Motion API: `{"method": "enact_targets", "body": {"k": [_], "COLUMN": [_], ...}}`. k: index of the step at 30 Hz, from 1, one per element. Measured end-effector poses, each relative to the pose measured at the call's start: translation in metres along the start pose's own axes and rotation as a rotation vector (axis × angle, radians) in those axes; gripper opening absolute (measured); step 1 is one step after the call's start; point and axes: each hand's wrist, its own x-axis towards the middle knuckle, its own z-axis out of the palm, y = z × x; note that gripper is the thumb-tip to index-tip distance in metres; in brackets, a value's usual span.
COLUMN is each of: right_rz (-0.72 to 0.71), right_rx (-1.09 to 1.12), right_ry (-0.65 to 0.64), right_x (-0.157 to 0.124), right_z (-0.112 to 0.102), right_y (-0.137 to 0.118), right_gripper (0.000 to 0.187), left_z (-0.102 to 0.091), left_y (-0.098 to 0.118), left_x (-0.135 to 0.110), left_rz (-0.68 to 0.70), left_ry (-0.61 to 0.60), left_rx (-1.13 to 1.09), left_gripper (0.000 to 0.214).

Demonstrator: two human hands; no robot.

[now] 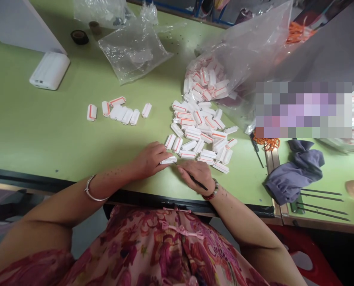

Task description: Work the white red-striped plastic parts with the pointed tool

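Between the fingers of my left hand (153,159) is a white plastic connector housing (168,160), held just above the green tabletop near its front edge. My right hand (196,174) is closed around a thin black pointed tool (199,182) that looks like tweezers. Its tip reaches the right end of the housing. Just beyond both hands lies a loose pile of similar white housings (191,133), many with an orange stripe. To the left, a smaller group of these housings (125,114) lies spread on the table.
A clear plastic bag (236,59) full of housings lies open behind the pile. Another clear bag (135,51), a roll of black tape (79,37) and a white box-shaped device (50,70) are farther back. Grey-purple cloth (296,171) and thin dark rods (323,206) lie right.
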Motion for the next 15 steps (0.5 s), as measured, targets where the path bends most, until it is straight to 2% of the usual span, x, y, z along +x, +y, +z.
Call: {"method": "enact_targets", "body": {"k": [9, 15], "right_rz": [0.023, 0.033], "right_rx": [-0.058, -0.114], "right_ry": [-0.012, -0.08], "right_x": [-0.0012, -0.0056], "right_z": [0.0031, 0.0078], "right_y": [-0.001, -0.002], "right_gripper": [0.019, 0.023], "left_z": [0.0005, 0.0009], "left_y": [0.0014, 0.0065], "left_x": [0.0012, 0.0014], "left_rz": [0.019, 0.019], "left_ry": [-0.002, -0.048], "left_rx": [0.051, 0.088], "left_gripper": [0.035, 0.031]}}
